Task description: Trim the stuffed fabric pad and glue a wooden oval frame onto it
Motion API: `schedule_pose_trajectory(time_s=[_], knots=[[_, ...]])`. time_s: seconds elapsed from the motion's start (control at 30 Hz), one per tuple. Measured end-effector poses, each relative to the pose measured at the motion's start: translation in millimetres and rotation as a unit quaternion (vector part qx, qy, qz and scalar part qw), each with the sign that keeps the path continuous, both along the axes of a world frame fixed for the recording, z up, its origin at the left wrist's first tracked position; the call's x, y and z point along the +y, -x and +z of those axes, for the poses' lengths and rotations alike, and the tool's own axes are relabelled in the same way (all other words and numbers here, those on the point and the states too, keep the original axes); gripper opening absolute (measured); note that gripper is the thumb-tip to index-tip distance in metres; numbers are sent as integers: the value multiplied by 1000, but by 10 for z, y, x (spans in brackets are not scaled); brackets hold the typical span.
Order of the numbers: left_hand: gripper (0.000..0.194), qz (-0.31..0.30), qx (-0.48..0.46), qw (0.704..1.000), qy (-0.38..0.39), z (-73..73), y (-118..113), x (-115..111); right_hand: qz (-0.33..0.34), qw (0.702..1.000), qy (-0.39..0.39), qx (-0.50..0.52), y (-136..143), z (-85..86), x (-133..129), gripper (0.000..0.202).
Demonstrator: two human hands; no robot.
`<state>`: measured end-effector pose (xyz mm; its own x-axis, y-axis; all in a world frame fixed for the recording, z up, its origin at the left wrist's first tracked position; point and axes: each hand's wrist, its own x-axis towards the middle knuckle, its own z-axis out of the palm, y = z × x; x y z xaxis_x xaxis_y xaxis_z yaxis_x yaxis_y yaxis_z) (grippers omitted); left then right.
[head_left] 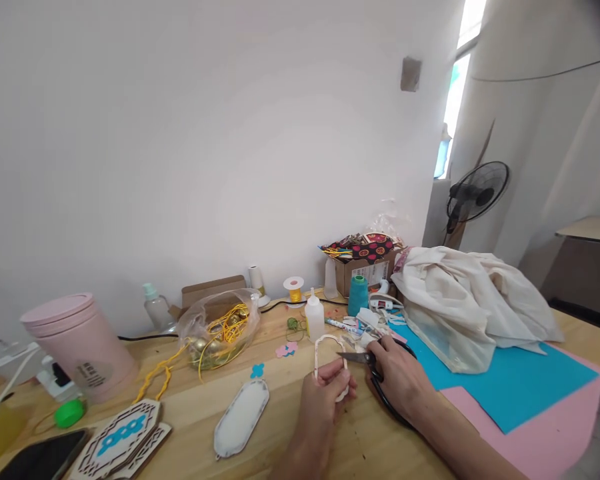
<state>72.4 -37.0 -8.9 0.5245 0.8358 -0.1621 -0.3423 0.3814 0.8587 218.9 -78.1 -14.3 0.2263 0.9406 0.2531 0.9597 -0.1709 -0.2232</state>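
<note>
Left hand (334, 385) pinches the pale frame (317, 360) at its six-o'clock end; right hand (399, 368) grips scissors (356, 358), blades toward nine o'clock, at its three-o'clock edge. Trimming seems underway; the next snip calls for steadiness.

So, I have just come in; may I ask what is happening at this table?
A person holds a thin pale frame in the left hand and black-handled scissors in the right hand. The blades are at the frame's right side; whether they are cutting, I cannot tell. An elongated white panel lies on the table to the left, and a white bottle stands just behind the frame.
</note>
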Motion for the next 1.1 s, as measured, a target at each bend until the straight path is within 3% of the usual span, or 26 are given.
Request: schedule_pose_trajectory(time_s=[0.33,0.57,0.73,0.9,1.1], knots=[[23,2,3,1000,-4,16,-11,18,19,1000,-19,-2,26,-14,-40,24],[18,5,29,1000,-7,30,11,5,14,1000,-6,-11,62,-8,-26,19],[13,2,28,1000,-5,27,39,-50,-24,999,10,-19,47,4,34,15],[34,-28,22,999,5,17,41,-126,-81,997,-12,-12,-66,13,99,24],[29,34,-21,998,40,18,97,10,-9,999,-42,-9,19,25,18,18]])
